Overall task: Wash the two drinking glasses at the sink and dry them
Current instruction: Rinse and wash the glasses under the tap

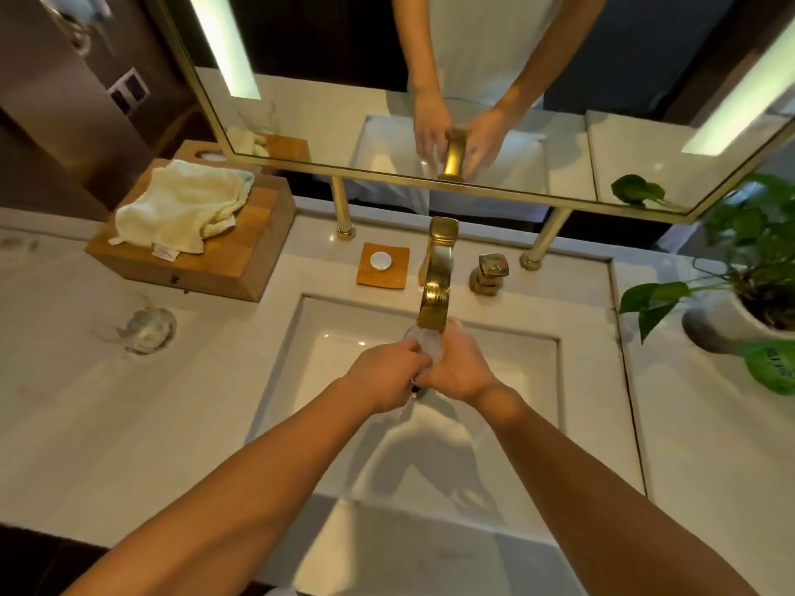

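I have both bare arms stretched forward, the left forearm (pixel 241 488) and right forearm (pixel 602 479) rising from the bottom corners of the view and converging ahead of me. My left hand (pixel 387 374) is knuckles-up, its fingers curled and bunched against the left side of the glass (pixel 423 344). My right hand (pixel 460 367) wraps the glass from the other side, back of the hand upward, thumb reaching toward the far end. The hands touch each other at the glass's near end. The knuckles hide my fingertips.
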